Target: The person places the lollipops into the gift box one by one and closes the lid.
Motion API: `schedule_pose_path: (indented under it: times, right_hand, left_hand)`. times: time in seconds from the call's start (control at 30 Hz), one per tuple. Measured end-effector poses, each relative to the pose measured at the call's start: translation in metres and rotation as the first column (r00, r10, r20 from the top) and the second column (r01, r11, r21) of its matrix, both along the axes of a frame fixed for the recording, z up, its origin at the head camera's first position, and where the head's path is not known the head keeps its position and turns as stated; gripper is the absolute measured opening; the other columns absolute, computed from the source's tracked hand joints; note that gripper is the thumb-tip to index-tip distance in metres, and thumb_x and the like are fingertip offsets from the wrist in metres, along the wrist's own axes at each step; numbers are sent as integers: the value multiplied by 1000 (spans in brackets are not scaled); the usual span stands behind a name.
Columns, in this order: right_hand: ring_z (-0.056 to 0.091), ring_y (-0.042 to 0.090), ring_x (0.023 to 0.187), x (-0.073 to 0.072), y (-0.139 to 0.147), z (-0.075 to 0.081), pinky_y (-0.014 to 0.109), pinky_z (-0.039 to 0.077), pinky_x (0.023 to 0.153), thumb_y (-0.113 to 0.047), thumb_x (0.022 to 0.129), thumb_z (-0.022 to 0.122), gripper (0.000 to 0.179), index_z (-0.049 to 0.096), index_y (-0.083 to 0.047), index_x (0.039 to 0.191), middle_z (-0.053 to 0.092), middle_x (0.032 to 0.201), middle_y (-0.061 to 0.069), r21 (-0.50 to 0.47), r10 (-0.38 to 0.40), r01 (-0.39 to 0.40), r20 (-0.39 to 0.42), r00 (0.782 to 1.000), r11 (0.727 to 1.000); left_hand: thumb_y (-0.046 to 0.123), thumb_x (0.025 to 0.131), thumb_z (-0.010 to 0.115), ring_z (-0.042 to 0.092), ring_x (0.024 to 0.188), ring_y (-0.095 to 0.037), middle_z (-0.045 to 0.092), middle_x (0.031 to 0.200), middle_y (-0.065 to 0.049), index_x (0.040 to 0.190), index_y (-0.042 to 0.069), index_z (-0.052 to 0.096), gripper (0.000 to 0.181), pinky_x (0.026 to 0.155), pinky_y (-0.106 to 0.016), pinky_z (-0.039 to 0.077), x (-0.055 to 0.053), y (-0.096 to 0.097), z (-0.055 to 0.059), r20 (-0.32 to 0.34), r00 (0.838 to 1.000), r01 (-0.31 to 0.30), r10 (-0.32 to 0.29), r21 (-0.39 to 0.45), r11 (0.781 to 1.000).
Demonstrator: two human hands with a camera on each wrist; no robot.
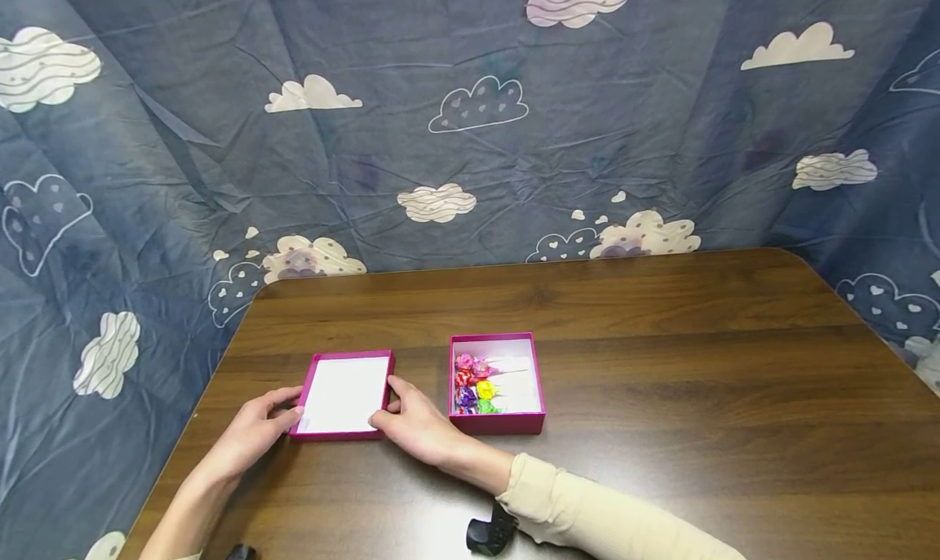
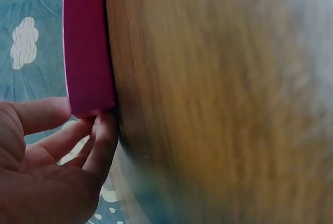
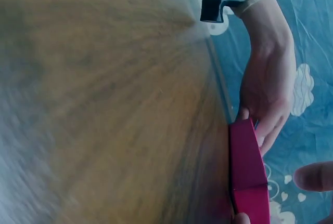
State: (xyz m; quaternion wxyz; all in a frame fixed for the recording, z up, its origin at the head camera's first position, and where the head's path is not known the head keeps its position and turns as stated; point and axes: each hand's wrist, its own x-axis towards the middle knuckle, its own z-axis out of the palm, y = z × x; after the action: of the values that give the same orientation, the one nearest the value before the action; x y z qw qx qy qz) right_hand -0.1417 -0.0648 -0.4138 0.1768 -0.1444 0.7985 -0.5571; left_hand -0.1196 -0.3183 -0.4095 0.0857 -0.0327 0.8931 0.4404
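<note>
A square magenta box lid (image 1: 343,398) lies on the table with its white inside facing up. My left hand (image 1: 253,429) holds its left side, thumb at the rim near the front corner. At the right side, my right hand (image 1: 414,425) grips the wall, its thumb over the front right corner. The left wrist view shows the fingers (image 2: 104,146) of the left hand close against the end of the magenta wall (image 2: 88,52). To the right stands the matching open box (image 1: 507,424), with several lollipops (image 1: 485,389) in colourful wrappers along its left half.
The brown wooden table (image 1: 698,397) stretches far to the right. Behind it hangs a dark blue curtain (image 1: 396,160) printed with clouds. A black wrist device (image 1: 492,534) sits by the right sleeve (image 1: 587,503), near the front.
</note>
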Motion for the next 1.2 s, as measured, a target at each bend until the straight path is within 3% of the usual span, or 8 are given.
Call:
schedule_pose_path:
  times: [0.13, 0.3, 0.53, 0.73, 0.87, 1.03, 1.1, 1.2]
  right_hand:
    - [56, 26, 120, 4, 1, 0, 38, 44, 100, -20, 84, 67, 71, 40, 5, 144, 49, 139, 17, -16, 13, -14, -21, 1000, 1000]
    - [58, 19, 114, 10, 2, 1, 33, 47, 91, -21, 86, 67, 71, 37, -6, 147, 47, 141, 13, -44, 38, -39, -31, 999, 998]
    - [62, 14, 106, 16, 5, 9, 30, 50, 84, -18, 90, 68, 65, 35, -10, 145, 47, 140, 11, -131, 70, -79, -70, 995, 988]
    - [62, 8, 95, 21, 10, 19, 27, 50, 72, -25, 88, 73, 65, 39, -15, 142, 52, 134, 5, -165, 63, -66, -23, 998, 984]
    - [65, 10, 80, 23, 15, 30, 28, 51, 61, -25, 89, 71, 57, 41, -18, 137, 64, 115, 0, -214, 86, -85, -2, 996, 973]
    - [68, 14, 72, 22, 22, 38, 26, 47, 60, -25, 91, 69, 45, 44, -16, 128, 69, 79, -2, -240, 122, -123, -17, 992, 963]
    - [69, 15, 73, 21, 26, 40, 25, 45, 61, -25, 92, 68, 43, 44, -15, 126, 69, 77, -1, -246, 133, -135, -27, 991, 960]
    - [70, 18, 72, 20, 33, 44, 27, 48, 62, -24, 93, 67, 40, 45, -14, 124, 69, 80, 0, -259, 137, -140, -28, 990, 956]
  left_hand:
    - [10, 102, 51, 57, 102, -18, 60, 123, -25, 133, -16, 48, 41, 80, -24, 48, 4, 1, -1, 3, 999, -47, 47, 109, 993]
    - [7, 103, 47, 65, 91, -14, 66, 111, -20, 132, -18, 47, 38, 75, -31, 55, 9, -1, 0, 40, 991, -130, 124, 294, 947]
    - [6, 101, 51, 65, 75, -15, 68, 89, -9, 117, -17, 54, 28, 64, -31, 55, 17, -6, 2, 33, 989, -146, 144, 384, 912]
    - [12, 101, 56, 67, 75, -15, 69, 86, -4, 106, -1, 62, 16, 64, -30, 55, 25, -5, 13, 58, 978, -204, 200, 463, 863]
    - [10, 100, 57, 68, 75, -16, 71, 88, -3, 100, 7, 66, 9, 66, -30, 55, 32, -8, 19, 25, 986, -154, 168, 549, 822]
    - [2, 101, 51, 70, 80, -15, 72, 93, -3, 99, 10, 68, 19, 69, -31, 56, 35, -11, 22, -17, 997, -42, 74, 692, 721]
    - [1, 101, 50, 70, 81, -15, 71, 93, -2, 99, 11, 68, 21, 70, -31, 56, 36, -8, 24, -20, 998, -31, 64, 710, 704]
    - [1, 101, 50, 69, 81, -14, 71, 92, -1, 99, 12, 66, 19, 70, -32, 57, 36, -2, 28, -39, 997, -16, 62, 705, 709]
